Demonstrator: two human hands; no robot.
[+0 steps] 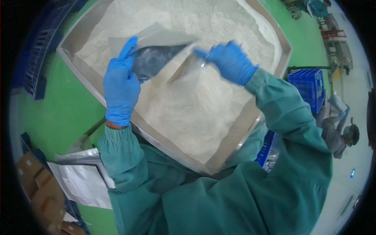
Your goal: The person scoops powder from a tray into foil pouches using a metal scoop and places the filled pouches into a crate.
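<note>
My left hand (122,84), in a blue glove, grips the near left edge of a silver foil bag (152,37). The bag's mouth gapes, showing a dark grey inside. To its right my right hand (231,62), also gloved in blue and smeared by motion, is closed on what looks like a metal scoop (184,69). The scoop is blurred, tilted down toward the powder, with a bright glint on it; its handle is hidden by the fingers. Below both hands, pale off-white powder (192,113) lies heaped in a large metal tray (88,76).
Flat silver bags (84,182) are stacked at the lower left, near brown cardboard boxes (41,188). A blue crate (307,88) stands right of the tray. A person in grey (337,135) is at the far right, another in green (316,8) at the top right.
</note>
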